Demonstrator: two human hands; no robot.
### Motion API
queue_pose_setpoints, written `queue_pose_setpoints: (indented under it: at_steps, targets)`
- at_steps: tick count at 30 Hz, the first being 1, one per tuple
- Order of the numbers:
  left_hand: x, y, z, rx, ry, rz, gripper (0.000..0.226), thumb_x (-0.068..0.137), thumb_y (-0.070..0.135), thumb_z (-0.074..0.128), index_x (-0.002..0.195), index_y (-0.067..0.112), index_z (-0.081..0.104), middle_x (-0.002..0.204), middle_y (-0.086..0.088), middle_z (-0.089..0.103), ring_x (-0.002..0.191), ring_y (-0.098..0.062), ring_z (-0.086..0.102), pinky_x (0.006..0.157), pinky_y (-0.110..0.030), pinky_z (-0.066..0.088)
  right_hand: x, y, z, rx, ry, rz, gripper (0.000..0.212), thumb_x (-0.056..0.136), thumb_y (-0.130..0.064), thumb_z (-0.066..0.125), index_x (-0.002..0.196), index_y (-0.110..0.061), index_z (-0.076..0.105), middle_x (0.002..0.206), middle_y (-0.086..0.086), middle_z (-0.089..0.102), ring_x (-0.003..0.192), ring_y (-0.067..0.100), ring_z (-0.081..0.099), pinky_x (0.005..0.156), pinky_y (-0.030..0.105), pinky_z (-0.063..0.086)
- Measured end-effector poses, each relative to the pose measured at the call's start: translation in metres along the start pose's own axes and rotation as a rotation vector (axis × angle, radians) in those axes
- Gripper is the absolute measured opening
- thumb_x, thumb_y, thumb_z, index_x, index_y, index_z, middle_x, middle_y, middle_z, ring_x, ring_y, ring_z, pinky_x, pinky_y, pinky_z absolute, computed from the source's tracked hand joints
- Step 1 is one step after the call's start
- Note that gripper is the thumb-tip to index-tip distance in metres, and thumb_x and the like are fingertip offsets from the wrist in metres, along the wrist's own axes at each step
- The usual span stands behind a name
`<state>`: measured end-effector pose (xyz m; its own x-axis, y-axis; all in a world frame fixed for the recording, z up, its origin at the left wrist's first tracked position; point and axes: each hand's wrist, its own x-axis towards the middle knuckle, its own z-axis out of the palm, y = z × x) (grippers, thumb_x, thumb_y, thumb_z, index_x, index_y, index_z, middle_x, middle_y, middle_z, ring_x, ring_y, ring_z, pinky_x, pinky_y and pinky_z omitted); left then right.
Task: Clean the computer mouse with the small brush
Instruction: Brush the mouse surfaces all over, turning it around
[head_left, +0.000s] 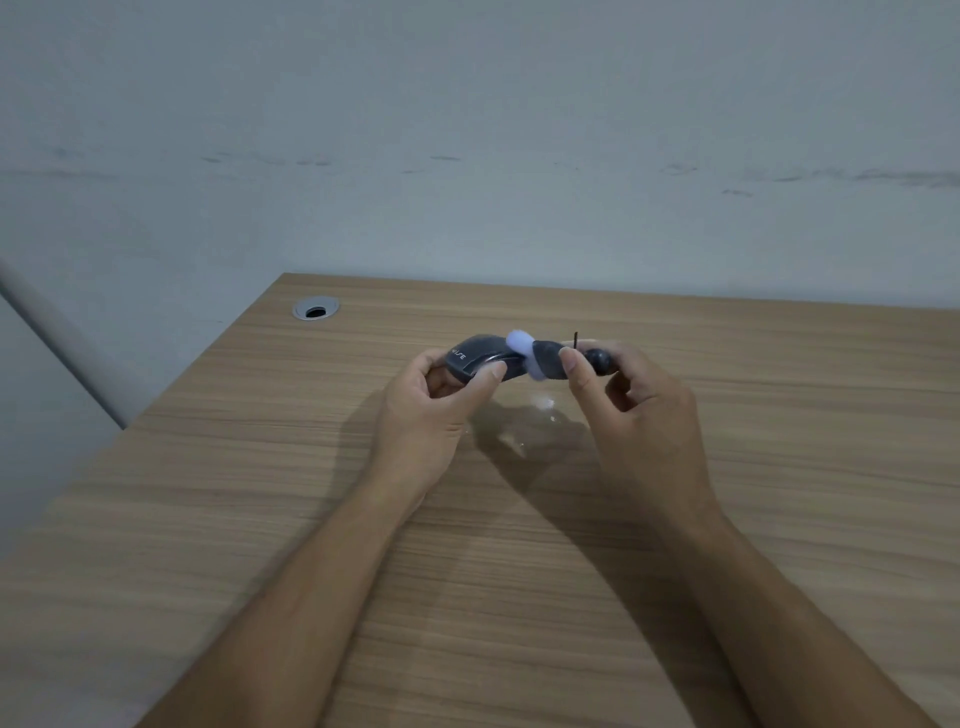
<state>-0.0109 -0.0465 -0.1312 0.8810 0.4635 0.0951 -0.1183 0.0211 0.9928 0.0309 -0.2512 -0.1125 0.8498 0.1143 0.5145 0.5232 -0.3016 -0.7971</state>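
Observation:
A dark grey computer mouse (480, 356) is held above the wooden desk by my left hand (434, 400), thumb on its near side and fingers under it. My right hand (618, 395) pinches a small brush (550, 358) with a dark handle and a pale white-blue bristle head (522, 345). The bristles touch the right end of the mouse. A thin black loop sticks up from the brush handle near my right fingers.
The wooden desk (519, 545) runs to a grey wall at the back. A round metal cable grommet (315, 308) sits near the desk's back left corner. Small white specks (543, 402) lie on the desk under the hands.

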Motion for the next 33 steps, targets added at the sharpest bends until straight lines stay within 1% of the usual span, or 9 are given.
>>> queue_pose_setpoints:
  at_steps: [4, 9, 12, 16, 19, 22, 24, 28, 33]
  targets:
    - [-0.001, 0.000, -0.001, 0.186, 0.031, 0.089, 0.040, 0.081, 0.035, 0.094, 0.116, 0.024, 0.078, 0.105, 0.002, 0.088, 0.099, -0.018, 0.084, 0.092, -0.043, 0.068, -0.005, -0.007, 0.006, 0.014, -0.075, -0.061, 0.020, 0.105, -0.039, 0.070, 0.112, -0.023, 0.081, 0.074, -0.007, 0.069, 0.059, 0.019, 0.055, 0.056, 0.029, 0.043]
    - [-0.009, 0.007, 0.002, 0.426, 0.030, 0.246, 0.045, 0.080, 0.032, 0.096, 0.117, 0.037, 0.071, 0.097, 0.014, 0.081, 0.086, 0.004, 0.072, 0.074, -0.013, 0.053, -0.003, -0.007, 0.001, 0.021, -0.022, -0.052, 0.015, 0.105, -0.035, 0.072, 0.107, -0.022, 0.079, 0.069, -0.005, 0.065, 0.059, 0.022, 0.051, 0.055, 0.031, 0.039]
    - [-0.010, 0.005, 0.004, 0.531, -0.005, 0.341, 0.055, 0.079, 0.028, 0.099, 0.120, 0.042, 0.066, 0.092, 0.013, 0.073, 0.077, 0.000, 0.063, 0.071, -0.011, 0.049, -0.004, -0.012, 0.001, 0.007, 0.001, -0.124, 0.013, 0.105, -0.029, 0.073, 0.109, -0.018, 0.078, 0.080, -0.019, 0.065, 0.060, 0.020, 0.051, 0.054, 0.027, 0.041]
    - [-0.003, 0.002, 0.004, 0.668, -0.035, 0.429, 0.055, 0.074, 0.014, 0.099, 0.120, 0.025, 0.071, 0.093, 0.021, 0.063, 0.090, -0.003, 0.058, 0.076, -0.005, 0.043, -0.003, -0.017, 0.004, -0.061, 0.022, -0.252, 0.016, 0.105, -0.022, 0.074, 0.120, -0.018, 0.076, 0.105, -0.007, 0.070, 0.065, 0.021, 0.055, 0.064, 0.031, 0.048]
    - [0.002, -0.002, 0.006, 0.749, -0.073, 0.545, 0.053, 0.070, 0.006, 0.095, 0.118, 0.013, 0.073, 0.098, 0.012, 0.065, 0.097, -0.011, 0.054, 0.080, -0.010, 0.040, -0.001, -0.015, 0.005, -0.163, -0.051, -0.348, 0.020, 0.105, -0.015, 0.074, 0.125, -0.015, 0.076, 0.109, -0.006, 0.067, 0.077, 0.000, 0.058, 0.072, 0.015, 0.044]
    - [0.006, -0.004, 0.005, 0.767, -0.075, 0.604, 0.060, 0.069, 0.003, 0.095, 0.125, 0.013, 0.075, 0.108, 0.011, 0.069, 0.104, -0.012, 0.055, 0.084, -0.018, 0.046, 0.003, -0.012, 0.000, -0.218, -0.114, -0.401, 0.019, 0.106, -0.018, 0.073, 0.124, -0.013, 0.076, 0.110, -0.009, 0.065, 0.088, -0.017, 0.053, 0.082, 0.007, 0.041]
    - [0.007, -0.003, 0.002, 0.772, -0.053, 0.612, 0.072, 0.071, 0.007, 0.099, 0.138, 0.013, 0.072, 0.112, 0.010, 0.068, 0.108, -0.011, 0.054, 0.086, -0.019, 0.048, 0.003, -0.010, -0.004, -0.255, -0.171, -0.428, 0.018, 0.106, -0.025, 0.071, 0.120, -0.014, 0.075, 0.107, -0.012, 0.060, 0.087, -0.017, 0.052, 0.080, 0.006, 0.039]
    - [0.007, -0.001, -0.002, 0.769, -0.041, 0.589, 0.083, 0.072, 0.017, 0.102, 0.147, 0.012, 0.067, 0.101, 0.010, 0.064, 0.103, -0.013, 0.054, 0.089, -0.004, 0.041, 0.000, -0.007, -0.003, -0.268, -0.314, -0.427, 0.027, 0.106, -0.037, 0.065, 0.115, -0.013, 0.075, 0.104, -0.007, 0.064, 0.086, -0.004, 0.057, 0.077, 0.010, 0.041]
    - [0.008, 0.000, -0.003, 0.786, -0.025, 0.681, 0.076, 0.070, 0.008, 0.096, 0.142, 0.012, 0.072, 0.096, 0.007, 0.069, 0.099, -0.018, 0.060, 0.088, -0.013, 0.043, 0.004, -0.009, -0.007, -0.245, -0.093, -0.392, 0.019, 0.104, -0.026, 0.073, 0.117, -0.012, 0.076, 0.104, -0.006, 0.067, 0.083, -0.014, 0.053, 0.077, 0.007, 0.039]
